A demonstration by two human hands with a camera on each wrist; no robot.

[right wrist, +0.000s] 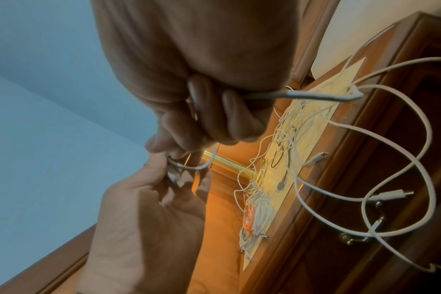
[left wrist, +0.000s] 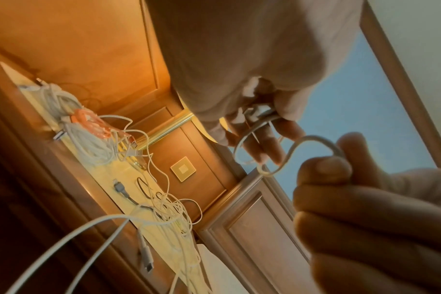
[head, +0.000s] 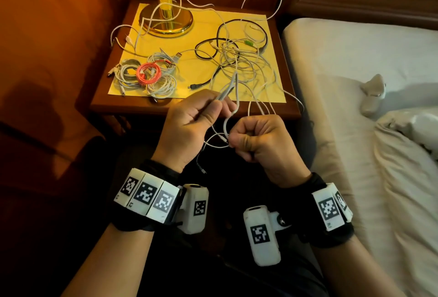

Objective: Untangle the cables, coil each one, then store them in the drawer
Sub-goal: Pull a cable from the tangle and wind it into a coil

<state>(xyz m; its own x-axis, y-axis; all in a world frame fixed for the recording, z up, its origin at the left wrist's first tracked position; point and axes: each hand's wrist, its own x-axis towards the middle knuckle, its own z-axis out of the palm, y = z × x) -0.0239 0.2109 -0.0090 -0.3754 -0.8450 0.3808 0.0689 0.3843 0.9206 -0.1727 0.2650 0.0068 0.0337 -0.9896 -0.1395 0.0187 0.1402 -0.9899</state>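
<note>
hands (head: 227, 131) gripping white cable (head: 231, 116), no readable writing

Left hand (left wrist: 370, 218) pinches a white cable (left wrist: 312, 139) loop; right hand (left wrist: 239, 65) seemingly grips its plug.

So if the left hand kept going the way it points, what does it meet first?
Probably the loose white cable loops at the nightstand's near edge; the left hand points up and right toward them. Depth is unclear.
</note>
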